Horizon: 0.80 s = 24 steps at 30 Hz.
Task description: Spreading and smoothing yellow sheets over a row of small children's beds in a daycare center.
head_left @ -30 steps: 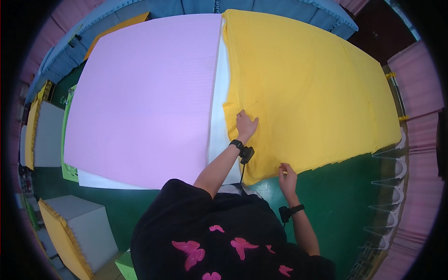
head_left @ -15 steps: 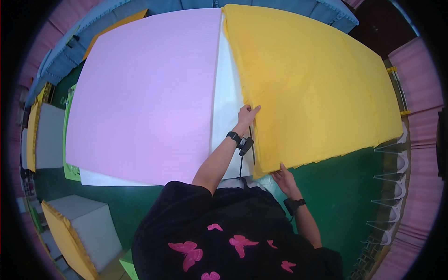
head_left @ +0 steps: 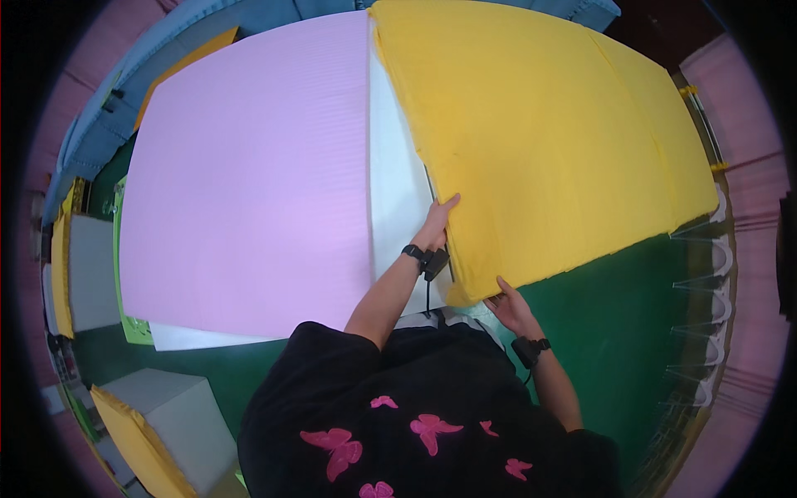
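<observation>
A large flat panel covered in yellow cloth (head_left: 548,141) lies on the right half of the work surface. My left hand (head_left: 437,222) grips its left edge, thumb on top of the cloth and fingers curled down at the side. My right hand (head_left: 512,309) holds the near edge close to the near left corner, thumb above and fingers partly hidden beneath. A thin dark line of the panel's edge shows beside the left hand. Between the yellow panel and a lilac sheet (head_left: 249,174) on the left, a wedge of white surface (head_left: 394,158) is exposed.
Grey boxes with yellow covers (head_left: 141,448) stand at the lower left. Blue cloth-covered furniture (head_left: 274,15) runs along the back. The floor is green (head_left: 606,332). White curved brackets (head_left: 721,249) line the right side before a pink curtain (head_left: 760,224).
My left hand has slid a little nearer along the panel's left edge, towards the near corner. My right hand keeps its place at the near edge. The view has turned slightly.
</observation>
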Motion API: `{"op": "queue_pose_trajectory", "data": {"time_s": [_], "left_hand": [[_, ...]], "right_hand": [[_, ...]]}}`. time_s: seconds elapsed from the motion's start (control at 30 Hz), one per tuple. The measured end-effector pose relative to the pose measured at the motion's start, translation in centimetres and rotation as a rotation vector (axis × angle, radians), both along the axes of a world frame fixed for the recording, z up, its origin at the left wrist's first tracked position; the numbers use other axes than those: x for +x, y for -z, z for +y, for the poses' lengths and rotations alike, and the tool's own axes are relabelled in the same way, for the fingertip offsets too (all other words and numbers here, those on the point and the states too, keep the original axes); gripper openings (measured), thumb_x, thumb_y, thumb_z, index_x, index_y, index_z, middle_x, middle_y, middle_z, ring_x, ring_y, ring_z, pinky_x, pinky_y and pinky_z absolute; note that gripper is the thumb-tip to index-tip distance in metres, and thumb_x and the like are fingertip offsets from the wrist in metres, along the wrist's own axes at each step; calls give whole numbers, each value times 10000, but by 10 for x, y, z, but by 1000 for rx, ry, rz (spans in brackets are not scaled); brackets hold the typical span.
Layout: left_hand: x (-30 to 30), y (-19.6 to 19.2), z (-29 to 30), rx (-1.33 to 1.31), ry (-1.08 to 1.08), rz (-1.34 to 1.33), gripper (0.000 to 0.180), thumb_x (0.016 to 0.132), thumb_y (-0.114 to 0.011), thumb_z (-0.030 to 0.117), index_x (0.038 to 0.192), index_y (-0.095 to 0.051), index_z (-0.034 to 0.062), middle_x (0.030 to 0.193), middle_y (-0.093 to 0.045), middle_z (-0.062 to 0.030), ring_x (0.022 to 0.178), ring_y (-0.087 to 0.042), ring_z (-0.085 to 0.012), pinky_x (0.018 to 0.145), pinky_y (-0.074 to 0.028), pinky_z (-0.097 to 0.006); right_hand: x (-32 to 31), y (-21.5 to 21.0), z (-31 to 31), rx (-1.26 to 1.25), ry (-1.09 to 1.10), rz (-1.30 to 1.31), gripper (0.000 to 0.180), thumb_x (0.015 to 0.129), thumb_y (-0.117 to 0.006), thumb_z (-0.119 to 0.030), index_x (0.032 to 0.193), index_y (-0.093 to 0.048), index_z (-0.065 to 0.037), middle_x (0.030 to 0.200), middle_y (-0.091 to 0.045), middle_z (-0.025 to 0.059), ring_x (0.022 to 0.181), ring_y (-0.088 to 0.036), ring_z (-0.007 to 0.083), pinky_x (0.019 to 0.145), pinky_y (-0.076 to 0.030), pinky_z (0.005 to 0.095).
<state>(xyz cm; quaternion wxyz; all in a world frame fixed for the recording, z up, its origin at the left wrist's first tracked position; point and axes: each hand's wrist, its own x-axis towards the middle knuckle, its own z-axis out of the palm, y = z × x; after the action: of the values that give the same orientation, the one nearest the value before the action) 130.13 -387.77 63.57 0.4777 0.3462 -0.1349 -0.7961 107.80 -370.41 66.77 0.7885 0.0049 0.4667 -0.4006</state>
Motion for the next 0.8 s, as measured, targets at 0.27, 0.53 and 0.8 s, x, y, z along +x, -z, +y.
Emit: {"op": "queue_pose_trajectory", "data": {"time_s": [0.27,0.53,0.8], "left_hand": [[-13,24,20,99,237,245,460,1003,-508,291,1349,-458,-8,1324,-558,-169,1192,-565,-286,1012,-472,-403],[-12,34,19,219,199,238,489,1001,-506,327,1368,-448,9,1354,-539,-169,1224,-539,-309,1048,-438,-439],[28,69,-72,-130,-159,-677,262,903,-660,255,1018,-591,30,852,-625,-26,694,-546,-115,579,-440,-268]], "right_hand": [[3,12,-4,-111,80,-164,494,967,-585,-211,1396,-404,-44,1440,-443,111,1327,-430,254,1106,-374,433],[23,19,6,36,-7,-557,587,965,-576,-249,1463,-307,-96,1489,-378,132,1371,-368,336,1122,-283,583],[22,16,9,26,-50,-479,553,973,-571,-235,1444,-338,-64,1453,-424,130,1345,-414,301,1118,-332,536]]}}
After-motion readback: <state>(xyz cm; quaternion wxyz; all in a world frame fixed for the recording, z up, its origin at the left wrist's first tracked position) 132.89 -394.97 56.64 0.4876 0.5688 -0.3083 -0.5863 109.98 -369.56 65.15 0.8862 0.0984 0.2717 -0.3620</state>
